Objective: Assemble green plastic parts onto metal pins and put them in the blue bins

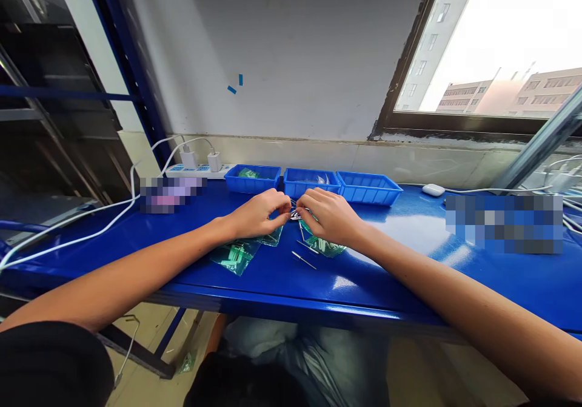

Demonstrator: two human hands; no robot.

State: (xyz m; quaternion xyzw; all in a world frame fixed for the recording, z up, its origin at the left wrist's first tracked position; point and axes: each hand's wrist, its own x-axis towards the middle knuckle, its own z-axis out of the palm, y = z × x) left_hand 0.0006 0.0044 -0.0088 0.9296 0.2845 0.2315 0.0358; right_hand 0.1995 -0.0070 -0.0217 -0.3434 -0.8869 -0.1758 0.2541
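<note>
Where hands (264, 215) nearly meet, pins (295, 215) lie between; bags (236, 256) nearby.

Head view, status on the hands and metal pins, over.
Left hand, right hand close together by metal pins; grip unclear. Plastic bags crowding both.

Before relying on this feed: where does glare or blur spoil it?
All in head view: sky blown nearly white; glare on the blue table; pixelated patches left and right; metal pins between left hand and right hand hard to resolve.
</note>
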